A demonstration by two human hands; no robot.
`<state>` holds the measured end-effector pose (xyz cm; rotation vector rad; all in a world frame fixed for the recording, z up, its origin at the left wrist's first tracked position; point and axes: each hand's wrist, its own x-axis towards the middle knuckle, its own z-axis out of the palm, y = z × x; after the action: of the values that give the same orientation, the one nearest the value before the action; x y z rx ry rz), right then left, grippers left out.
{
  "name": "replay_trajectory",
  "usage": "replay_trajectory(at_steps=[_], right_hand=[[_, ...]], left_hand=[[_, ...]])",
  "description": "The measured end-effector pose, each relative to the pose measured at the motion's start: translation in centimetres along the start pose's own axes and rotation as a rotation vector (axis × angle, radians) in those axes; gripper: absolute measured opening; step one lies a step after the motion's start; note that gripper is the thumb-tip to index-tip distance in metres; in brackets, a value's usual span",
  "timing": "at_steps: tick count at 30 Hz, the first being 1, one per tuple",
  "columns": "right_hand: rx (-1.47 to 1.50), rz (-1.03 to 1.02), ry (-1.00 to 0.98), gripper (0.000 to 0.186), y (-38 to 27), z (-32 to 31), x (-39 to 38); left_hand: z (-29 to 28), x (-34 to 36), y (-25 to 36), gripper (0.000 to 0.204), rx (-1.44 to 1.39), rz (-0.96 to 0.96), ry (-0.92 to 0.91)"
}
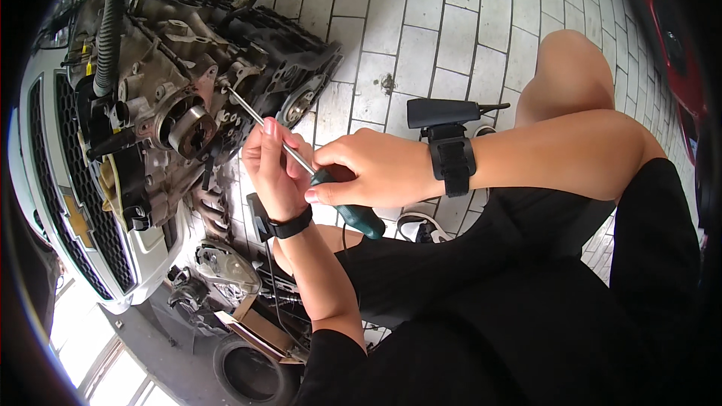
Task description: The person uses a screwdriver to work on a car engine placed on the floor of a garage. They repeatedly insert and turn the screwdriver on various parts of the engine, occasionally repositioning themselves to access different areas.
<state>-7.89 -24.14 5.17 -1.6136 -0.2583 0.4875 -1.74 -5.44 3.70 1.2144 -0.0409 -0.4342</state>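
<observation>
A long screwdriver with a dark green handle [359, 218] and a thin metal shaft slants up and left. My right hand [376, 165] wraps round the upper part of the handle, near the shaft. Closer to the tip, my left hand [272, 173] steadies the shaft between thumb and fingers. The tip reaches a metal bracket on a greasy, partly dismantled engine [169, 79]; whether it sits in a screw or hole is too small to tell. Just below and left of the tip is a round pulley [194, 132]. Both wrists wear black straps with devices.
A ribbed hose [111, 26] rises at the upper left. Behind the engine stands a white car front with a black grille [79, 188]. Lower down lie engine parts [226, 265], a cardboard box [259, 331] and a tyre [252, 372]. A red car [665, 37] edges the right side.
</observation>
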Motion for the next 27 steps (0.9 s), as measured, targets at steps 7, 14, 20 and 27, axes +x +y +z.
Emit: replay_trajectory(at_steps=[7, 14, 20, 27], right_hand=[[0.000, 0.092, 0.042, 0.058, -1.1, -0.3, 0.0], [0.111, 0.247, 0.103, 0.046, -2.0, 0.6, -2.3], [0.054, 0.239, 0.068, 0.057, -2.6, 1.6, -4.5], [0.741, 0.387, -0.010, 0.030, -2.5, 1.2, -6.0]], left_hand=[[0.2, 0.4, 0.0, 0.039, 0.034, 0.037, 0.082], [1.1, 0.1, -0.5, 0.039, -0.124, 0.034, 0.076], [1.3, -0.5, -0.2, 0.036, -0.120, 0.036, 0.067], [0.6, -0.4, -1.0, 0.033, -0.210, -0.036, -0.263]])
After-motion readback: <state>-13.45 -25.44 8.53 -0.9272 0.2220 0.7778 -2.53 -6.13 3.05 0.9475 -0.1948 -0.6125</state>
